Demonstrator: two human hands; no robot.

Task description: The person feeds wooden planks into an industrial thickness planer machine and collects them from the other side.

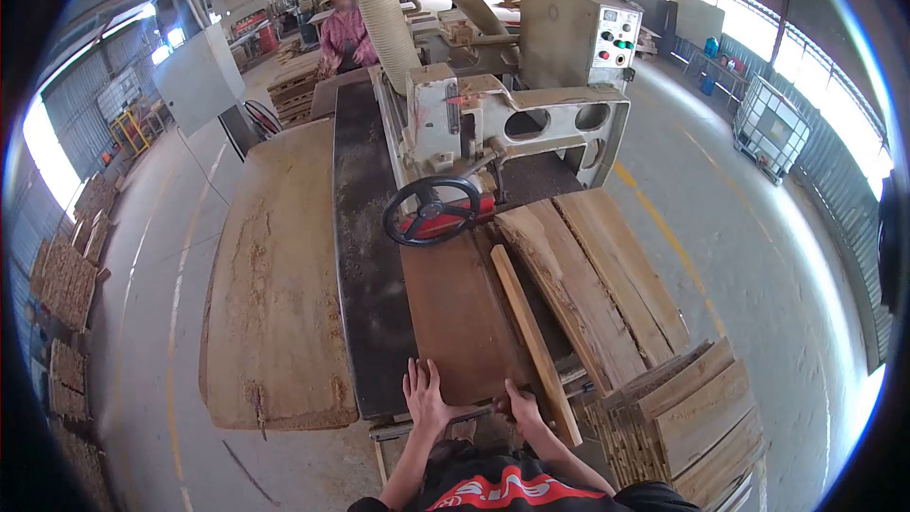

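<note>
A wide reddish-brown board (pixel 460 313) lies on the dark machine table (pixel 365 256), its far end by the black handwheel (pixel 431 211). My left hand (pixel 425 398) rests with spread fingers on the board's near left corner. At the near right corner, my right hand (pixel 518 406) has its fingers curled round the board's edge. Just right of the board a narrow light wood strip (pixel 533 341) lies lengthwise.
Rough planks (pixel 607 284) lie right of the strip, above a stack of boards (pixel 701 417). A large wooden panel (pixel 275 275) stands left. Behind the machine (pixel 531 123) with its control box (pixel 578 33), a person in pink (pixel 346 36) faces this way.
</note>
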